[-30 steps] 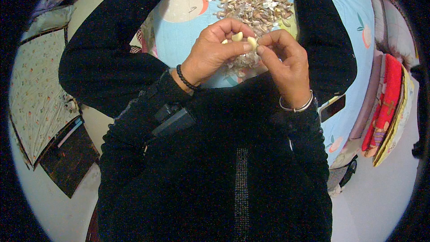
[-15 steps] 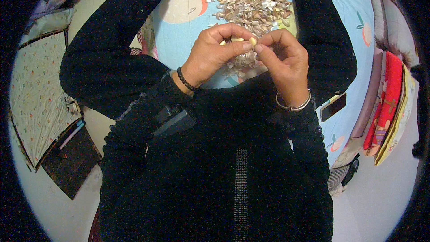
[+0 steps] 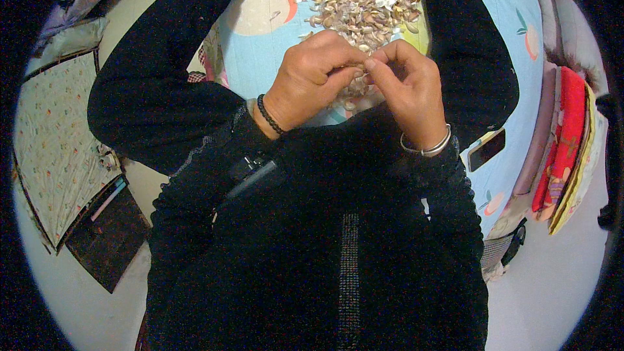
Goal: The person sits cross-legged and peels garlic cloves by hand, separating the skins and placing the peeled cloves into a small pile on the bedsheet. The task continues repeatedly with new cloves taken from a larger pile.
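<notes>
My left hand is closed, its thumb and forefinger pinched at the tips; the peeled garlic cloves seen in it a moment ago are now hidden by the fingers. My right hand meets it from the right, thumb and forefinger closed on a garlic clove that barely shows between the fingertips. Beyond both hands spreads a heap of unpeeled garlic cloves. Under the fingers, close to my body, lie loose papery garlic skins.
My black-clothed legs bend around the heap on a light blue, fruit-printed sheet. A dark phone lies to the right, with folded red and yellow cloths farther out. At left is a dark brown panel beside a patterned sheet.
The left hand has rolled over, so its knuckles now cover the cloves that showed before. The right fingertips have moved slightly left and press against the left ones.
</notes>
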